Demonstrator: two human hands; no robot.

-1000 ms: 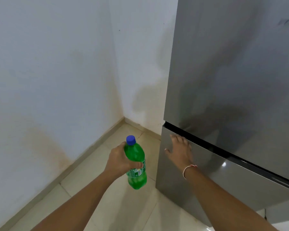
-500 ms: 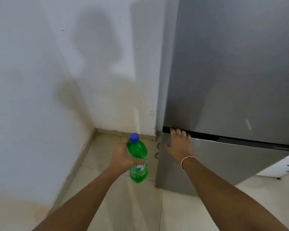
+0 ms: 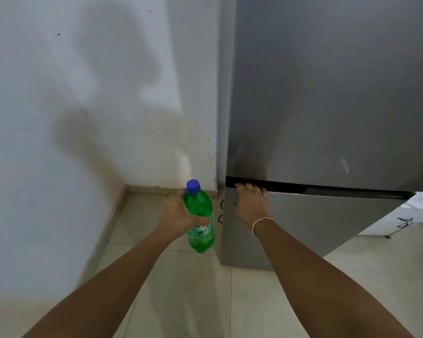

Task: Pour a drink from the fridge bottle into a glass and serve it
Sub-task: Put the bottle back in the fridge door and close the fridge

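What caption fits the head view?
Left hand holds capped green bottle; right hand rests on fridge's lower door.

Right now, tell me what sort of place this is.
Probably a home kitchen corner: a steel fridge against a stained white wall, a tiled floor, and a green bottle in the left hand.

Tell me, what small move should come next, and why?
Probably lift the right hand off the lower fridge door and turn away to find a glass. The door looks shut, the left hand already holds the capped bottle, and no glass is in view.
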